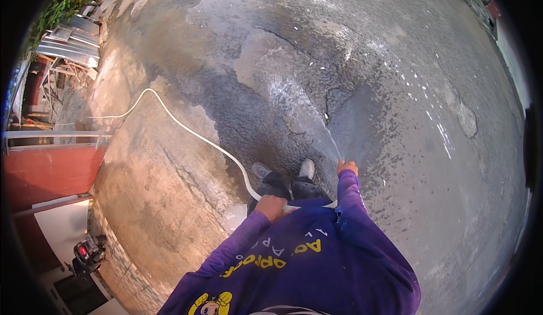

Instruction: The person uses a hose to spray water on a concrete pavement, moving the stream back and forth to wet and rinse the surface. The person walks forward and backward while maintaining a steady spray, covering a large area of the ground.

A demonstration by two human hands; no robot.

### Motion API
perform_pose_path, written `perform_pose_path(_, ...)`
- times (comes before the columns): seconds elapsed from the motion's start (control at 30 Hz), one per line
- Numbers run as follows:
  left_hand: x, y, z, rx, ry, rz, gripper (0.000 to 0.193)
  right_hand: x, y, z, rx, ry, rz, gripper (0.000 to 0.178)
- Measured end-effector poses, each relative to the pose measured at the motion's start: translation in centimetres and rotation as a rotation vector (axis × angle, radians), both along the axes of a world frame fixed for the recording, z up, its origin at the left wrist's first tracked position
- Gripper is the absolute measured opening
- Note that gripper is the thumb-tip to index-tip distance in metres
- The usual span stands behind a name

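A long white hose runs from the far left over the ground to my body. My left hand is closed around it in front of my waist. From there the hose passes across my front toward my right side, partly hidden by my purple shirt. Farther forward, my right hand grips the hose's end, which its fingers mostly cover. A spray of water fans out from that hand, ahead and to the left, onto the wet pavement.
My shoes stand on the wet ground. To the left are a red wall, a parked motorcycle and a brick-paved strip. Metal sheets and scrap wood are stacked at the far left. Cracked, rough pavement stretches ahead and right.
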State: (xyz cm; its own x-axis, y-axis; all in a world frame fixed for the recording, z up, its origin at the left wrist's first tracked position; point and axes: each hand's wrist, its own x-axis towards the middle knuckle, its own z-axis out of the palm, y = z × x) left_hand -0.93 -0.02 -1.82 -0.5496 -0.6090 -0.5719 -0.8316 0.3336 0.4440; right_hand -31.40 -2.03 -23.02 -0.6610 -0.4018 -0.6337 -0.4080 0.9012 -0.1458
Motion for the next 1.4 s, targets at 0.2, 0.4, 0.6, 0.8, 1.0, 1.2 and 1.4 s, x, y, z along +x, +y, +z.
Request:
perform_pose_path(0.2,0.2,0.1,1.1,0.019,-0.007,0.074,0.050,0.4,-3.0,-0.1,-0.081,0.026,0.052,0.053)
perform_pose_path(0.4,0.4,-1.2,1.2,0.041,-0.073,0.080,0.062,1.1,-6.0,0.4,-0.173,0.007,0.102,0.051)
perform_pose_path(0.6,1.0,-0.6,2.3,0.013,-0.120,0.304,0.071,1.1,-8.9,-4.2,-0.210,-0.078,0.236,0.047)
perform_pose_path(0.8,0.6,0.5,1.4,-0.005,-0.084,0.363,0.072,0.2,-9.6,-6.4,-0.171,-0.204,0.435,0.040)
perform_pose_path(1.0,-0.1,0.4,1.3,-0.001,-0.060,0.400,0.072,1.9,-9.7,2.1,-0.089,-0.090,0.095,0.037)
perform_pose_path(1.2,-0.6,-0.8,1.4,0.004,-0.030,0.336,0.073,2.0,-8.7,2.7,0.019,0.033,0.145,0.045)
perform_pose_path(1.4,-0.9,-0.7,1.2,0.010,-0.059,0.296,0.072,1.9,-8.7,2.9,0.031,-0.018,0.127,0.048)
